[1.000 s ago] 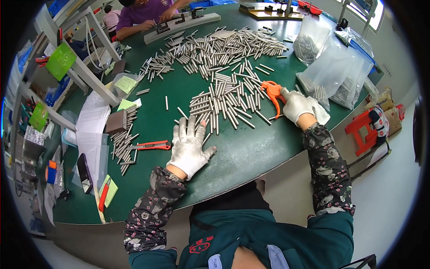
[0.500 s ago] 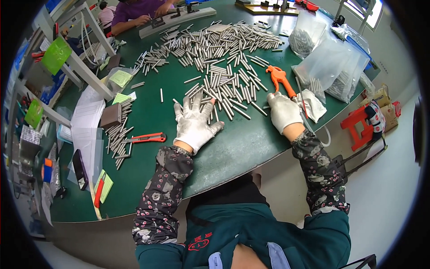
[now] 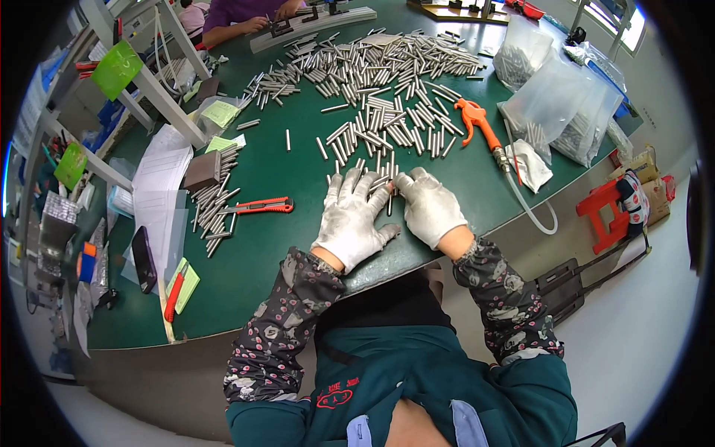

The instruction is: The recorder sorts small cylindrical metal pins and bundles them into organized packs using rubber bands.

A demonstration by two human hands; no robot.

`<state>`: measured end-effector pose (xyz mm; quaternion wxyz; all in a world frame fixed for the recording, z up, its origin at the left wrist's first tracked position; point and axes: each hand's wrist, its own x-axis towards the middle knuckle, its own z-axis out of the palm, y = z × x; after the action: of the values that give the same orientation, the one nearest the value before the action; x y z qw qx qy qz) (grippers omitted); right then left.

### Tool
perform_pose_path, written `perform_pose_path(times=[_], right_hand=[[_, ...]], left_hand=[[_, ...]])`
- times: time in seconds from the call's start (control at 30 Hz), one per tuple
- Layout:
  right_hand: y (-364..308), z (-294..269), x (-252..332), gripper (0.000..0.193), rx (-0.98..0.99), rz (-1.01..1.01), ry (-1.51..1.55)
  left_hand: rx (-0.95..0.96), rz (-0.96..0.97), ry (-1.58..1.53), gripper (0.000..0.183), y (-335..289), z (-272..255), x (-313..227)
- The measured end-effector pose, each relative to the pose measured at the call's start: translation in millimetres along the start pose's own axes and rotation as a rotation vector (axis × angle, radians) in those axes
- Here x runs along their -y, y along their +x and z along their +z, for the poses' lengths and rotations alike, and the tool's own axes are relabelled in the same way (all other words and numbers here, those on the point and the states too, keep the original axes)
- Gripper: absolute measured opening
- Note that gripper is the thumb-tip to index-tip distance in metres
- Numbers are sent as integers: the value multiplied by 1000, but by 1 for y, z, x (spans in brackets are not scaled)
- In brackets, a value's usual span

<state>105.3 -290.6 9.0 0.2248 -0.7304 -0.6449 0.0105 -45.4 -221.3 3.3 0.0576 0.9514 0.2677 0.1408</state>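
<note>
Metal pins (image 3: pixel 383 123) lie heaped and scattered across the green table in front of me. My left hand (image 3: pixel 354 222), in a whitish glove with bare fingertips, lies palm down with its fingers stretched over several pins near the front edge. Close beside it is my right hand (image 3: pixel 432 205), gloved alike, its fingers bent down and pressed together at the same pins. Whatever those right fingers grip is hidden under the hand. One pin (image 3: pixel 389 206) shows between the hands. An orange air blow gun (image 3: pixel 480 127) with a hose rests beyond my right hand.
Clear bags of pins (image 3: pixel 555 112) and a white cloth (image 3: pixel 530 167) sit at the right. At the left are a utility knife (image 3: pixel 257 205), a brown block (image 3: pixel 202 171), more pins, papers (image 3: pixel 160 167) and a phone (image 3: pixel 144 259). A co-worker's hand (image 3: pixel 289 9) is at the far side.
My right hand has left the blow gun's side and come leftward to my left hand. My left hand has moved slightly nearer the front edge, with pins under its fingers.
</note>
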Motion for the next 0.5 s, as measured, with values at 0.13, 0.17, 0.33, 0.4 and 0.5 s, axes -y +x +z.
perform_pose_path(times=[0.13,0.17,0.33,0.4,0.5], right_hand=[[-24,-2,7,29,31,-72,94],[-29,-5,7,28,75,-98,132],[-34,-25,-6,32,28,-114,159],[-34,-28,-12,30,73,-125,127],[-33,-26,-15,20,109,-130,93]], left_hand=[[-8,31,-48,66,-32,-11,-8],[-7,38,-57,65,-40,-12,-9],[-18,11,-48,64,-57,-17,-11],[-49,-27,-33,61,-57,-17,-14],[-90,-50,-7,56,-51,-12,-11]])
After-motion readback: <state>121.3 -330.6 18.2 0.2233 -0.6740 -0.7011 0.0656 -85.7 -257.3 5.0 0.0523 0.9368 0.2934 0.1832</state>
